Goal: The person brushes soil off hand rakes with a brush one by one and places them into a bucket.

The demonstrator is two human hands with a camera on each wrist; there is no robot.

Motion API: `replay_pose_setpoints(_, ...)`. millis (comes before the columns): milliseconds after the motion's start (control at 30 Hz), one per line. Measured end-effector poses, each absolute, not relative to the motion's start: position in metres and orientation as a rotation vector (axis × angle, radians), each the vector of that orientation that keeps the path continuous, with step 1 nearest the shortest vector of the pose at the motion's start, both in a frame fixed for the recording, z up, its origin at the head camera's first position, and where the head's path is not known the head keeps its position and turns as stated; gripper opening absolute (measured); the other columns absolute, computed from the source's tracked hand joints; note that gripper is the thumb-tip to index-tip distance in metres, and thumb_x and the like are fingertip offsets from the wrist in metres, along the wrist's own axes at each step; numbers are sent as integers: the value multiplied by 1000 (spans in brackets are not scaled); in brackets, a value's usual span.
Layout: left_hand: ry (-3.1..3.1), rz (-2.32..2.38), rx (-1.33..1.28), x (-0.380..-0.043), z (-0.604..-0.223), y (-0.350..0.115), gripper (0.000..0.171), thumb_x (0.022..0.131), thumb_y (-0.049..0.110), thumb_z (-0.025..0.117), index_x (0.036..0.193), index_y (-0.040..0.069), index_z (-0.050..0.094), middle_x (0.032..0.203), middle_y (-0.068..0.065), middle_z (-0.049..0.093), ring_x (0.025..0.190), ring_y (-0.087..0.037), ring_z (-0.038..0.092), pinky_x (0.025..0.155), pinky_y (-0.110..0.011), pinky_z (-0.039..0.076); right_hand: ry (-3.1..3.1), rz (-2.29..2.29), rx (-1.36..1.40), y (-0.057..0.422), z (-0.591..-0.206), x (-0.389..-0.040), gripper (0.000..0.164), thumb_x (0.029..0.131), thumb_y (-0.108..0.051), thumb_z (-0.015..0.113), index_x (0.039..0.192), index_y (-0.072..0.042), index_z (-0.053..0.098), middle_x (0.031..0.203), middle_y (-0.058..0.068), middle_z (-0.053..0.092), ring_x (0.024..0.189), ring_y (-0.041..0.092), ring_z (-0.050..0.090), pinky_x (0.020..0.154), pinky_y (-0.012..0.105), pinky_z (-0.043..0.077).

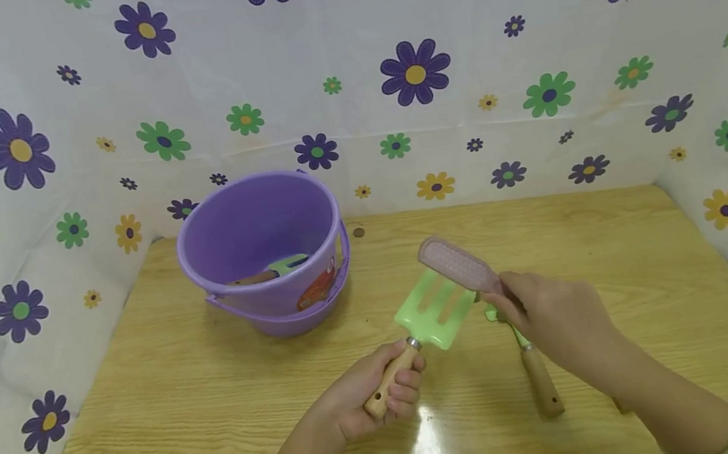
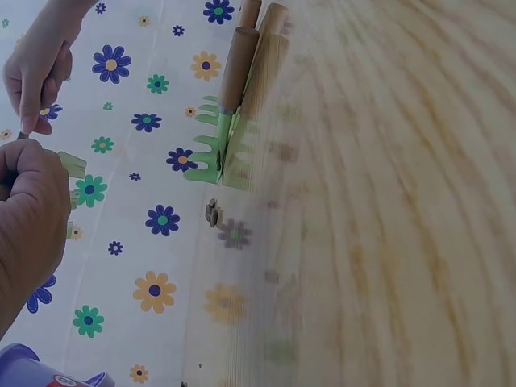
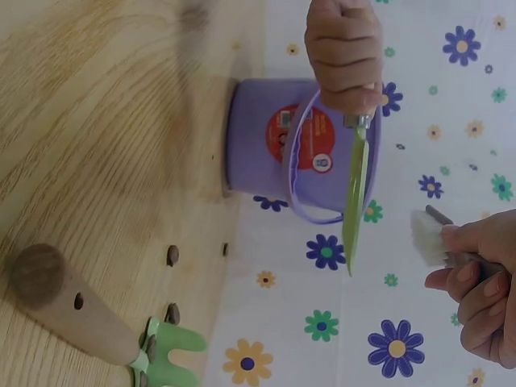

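My left hand (image 1: pixel 391 387) grips the wooden handle of a green slotted garden spade (image 1: pixel 433 320), which tilts up and to the right above the table. My right hand (image 1: pixel 555 311) holds a scrub brush (image 1: pixel 457 263) by its handle; its back is pinkish-grey, and pale bristles show in the right wrist view. From the head, the brush overlaps the far end of the spade's slotted blade. Under the right hand lies a small garden rake (image 1: pixel 539 378) with a wooden handle and green tines, partly hidden by that hand.
A purple bucket (image 1: pixel 275 324) stands at the back left with wood-handled green tools (image 1: pixel 287 264) inside. Another wooden handle end (image 1: pixel 623 404) peeks out beside my right forearm. Small dark clumps (image 3: pixel 172 255) lie on the wooden table (image 1: pixel 224 427). Flowered cloth (image 1: pixel 340 38) walls the back and sides.
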State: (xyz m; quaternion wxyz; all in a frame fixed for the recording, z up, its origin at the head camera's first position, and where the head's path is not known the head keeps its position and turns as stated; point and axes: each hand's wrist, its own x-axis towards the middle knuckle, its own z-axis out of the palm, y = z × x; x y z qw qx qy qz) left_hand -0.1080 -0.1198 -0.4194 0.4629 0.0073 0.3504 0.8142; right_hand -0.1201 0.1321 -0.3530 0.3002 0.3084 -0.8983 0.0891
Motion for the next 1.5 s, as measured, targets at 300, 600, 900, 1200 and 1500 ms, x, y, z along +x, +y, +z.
replay_pose_setpoints(300,869,1997,0,-109,-414,-118,34,103,34,29,88,11,50,63,11,45,49,4,42,44,-7,34,-2335,234,886,119,-351,-109,63,102,-44,23,74,-1,60,57,4,59,41,4,39,35,11,25)
replay_pose_setpoints(600,876,2012,9,-110,-411,-117,36,104,33,28,88,10,51,64,10,46,50,4,44,45,-6,35,-2330,189,943,107,-360,-99,60,103,-42,20,78,-3,58,58,1,58,40,3,40,34,10,21)
replay_pose_setpoints(900,878,2013,35,-110,-412,-117,36,104,33,27,89,10,50,64,10,46,50,4,44,45,-6,36,-2400,102,904,105,-368,-95,58,102,-47,19,72,-12,55,51,-8,44,40,-1,24,37,11,10)
replay_pose_setpoints(1200,931,1997,28,-107,-411,-116,35,104,33,27,89,10,49,64,10,45,50,4,43,44,-7,35,-2408,154,924,105,-374,-94,60,102,-45,20,75,-9,58,51,-6,48,41,-1,26,38,11,11)
replay_pose_setpoints(1500,918,1985,29,-106,-413,-118,37,104,34,26,88,11,50,63,10,45,50,4,43,45,-7,35,-2454,131,898,110,-376,-97,44,99,-40,44,81,-5,64,62,3,65,42,6,49,35,10,24)
